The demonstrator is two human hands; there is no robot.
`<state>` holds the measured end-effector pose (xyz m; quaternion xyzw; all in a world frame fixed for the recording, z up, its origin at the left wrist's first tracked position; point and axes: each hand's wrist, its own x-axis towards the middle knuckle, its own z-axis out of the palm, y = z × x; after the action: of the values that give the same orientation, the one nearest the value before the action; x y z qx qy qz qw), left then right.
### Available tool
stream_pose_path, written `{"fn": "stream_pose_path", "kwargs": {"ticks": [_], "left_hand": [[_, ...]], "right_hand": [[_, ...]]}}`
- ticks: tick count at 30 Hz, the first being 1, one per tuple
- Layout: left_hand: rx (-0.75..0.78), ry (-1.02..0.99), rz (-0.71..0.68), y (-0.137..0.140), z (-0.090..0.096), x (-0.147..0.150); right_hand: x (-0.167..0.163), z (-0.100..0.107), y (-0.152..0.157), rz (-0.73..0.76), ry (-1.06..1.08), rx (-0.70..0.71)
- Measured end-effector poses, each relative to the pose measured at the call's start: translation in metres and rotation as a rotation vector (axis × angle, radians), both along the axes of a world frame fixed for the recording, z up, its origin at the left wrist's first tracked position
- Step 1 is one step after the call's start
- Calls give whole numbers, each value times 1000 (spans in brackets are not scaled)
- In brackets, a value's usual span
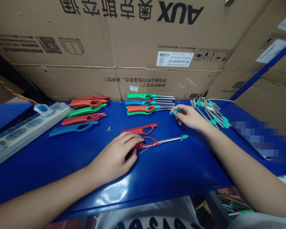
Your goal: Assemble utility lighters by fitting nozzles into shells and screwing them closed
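Note:
My left hand (120, 152) lies with curled fingers over the handle end of a red lighter casing half (154, 144). A metal tube (170, 139) with a teal tip extends to the right from this casing, and thin wires show by its trigger loop. Just behind it lies the other red casing half (146, 129), close to my left fingers. Farther back on the right, my right hand (187, 116) pinches a small teal plastic piece (176, 111) near the tube ends of several assembled lighters (140, 109).
Several lighter casings (85, 118) lie in a row at left, beside a power strip (26, 130). Small screws (109, 128) sit mid-table. Metal tubes with teal parts (212, 113) are heaped at right, near a partly blurred flat device (250, 140). A large cardboard box (97, 47) walls the back.

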<state>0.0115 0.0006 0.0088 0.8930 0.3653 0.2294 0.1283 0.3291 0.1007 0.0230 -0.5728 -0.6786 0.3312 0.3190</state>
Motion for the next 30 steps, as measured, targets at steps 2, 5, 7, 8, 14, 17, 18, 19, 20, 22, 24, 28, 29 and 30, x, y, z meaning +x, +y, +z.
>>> {"fn": "stream_pose_path", "kwargs": {"ticks": [2,5,7,8,14,17,18,19,20,22,24,28,29,30], "left_hand": [[0,-13,-3,0,0,0],[6,-23,0,1,2,1],[8,-44,10,2,3,2],[6,-59,19,2,3,2],[2,-122,67,2,3,0],[2,-111,62,1,3,-1],[4,-110,59,1,3,-1],[8,-111,55,2,3,-1],[15,-112,48,2,2,-1],[37,-111,37,3,2,-1],[45,-100,36,4,1,0],[38,-92,43,5,0,0],[47,-94,42,5,0,0],[57,-95,42,6,1,-1]], "right_hand": [[-10,-6,-5,64,-31,-27],[-17,-15,-7,103,-122,-17],[-18,-19,-6,103,-165,23],[-18,-21,-5,98,-177,40],[-17,-16,-7,84,-279,113],[-15,-10,-10,119,-377,183],[-14,-8,-11,142,-406,205],[-12,-7,-11,179,-432,220],[-10,-6,-11,222,-453,233],[-5,-5,-10,309,-491,253],[-2,-5,-10,366,-522,266],[-4,-1,-13,405,-470,299],[-6,1,-15,416,-431,312],[-9,3,-18,431,-388,321]]}}
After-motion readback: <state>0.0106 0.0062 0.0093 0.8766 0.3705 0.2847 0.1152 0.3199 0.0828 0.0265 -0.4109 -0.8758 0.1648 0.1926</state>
